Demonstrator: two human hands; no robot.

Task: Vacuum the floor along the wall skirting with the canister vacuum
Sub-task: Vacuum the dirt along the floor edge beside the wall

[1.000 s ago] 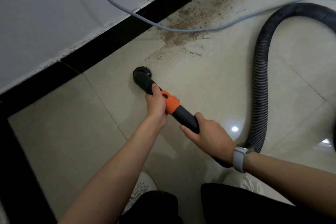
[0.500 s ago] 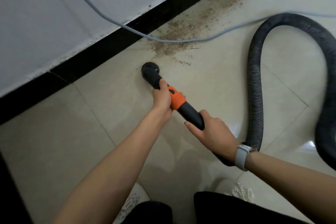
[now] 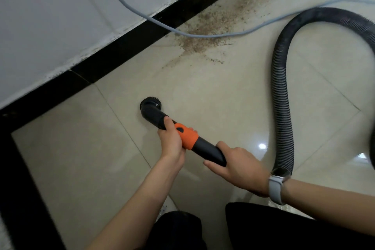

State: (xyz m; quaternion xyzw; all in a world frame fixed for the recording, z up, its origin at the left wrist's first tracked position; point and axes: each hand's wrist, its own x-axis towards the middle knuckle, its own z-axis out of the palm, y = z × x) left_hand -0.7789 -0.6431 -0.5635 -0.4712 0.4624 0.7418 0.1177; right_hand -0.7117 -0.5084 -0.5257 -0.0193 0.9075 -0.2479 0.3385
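The round brush nozzle (image 3: 150, 105) is now sitting well short of the brown dirt patch (image 3: 205, 36), having been pulled back toward the lower centre of the frame after edging close to the patch half a second ago. The left hand (image 3: 171, 142) and right hand (image 3: 239, 166) are drawing back with it, and the corrugated hose (image 3: 283, 95) is looping lower at the right.

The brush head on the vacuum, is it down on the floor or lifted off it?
Down, it seems: the brush head sits against the floor tile, no gap visible, short of the brown debris.
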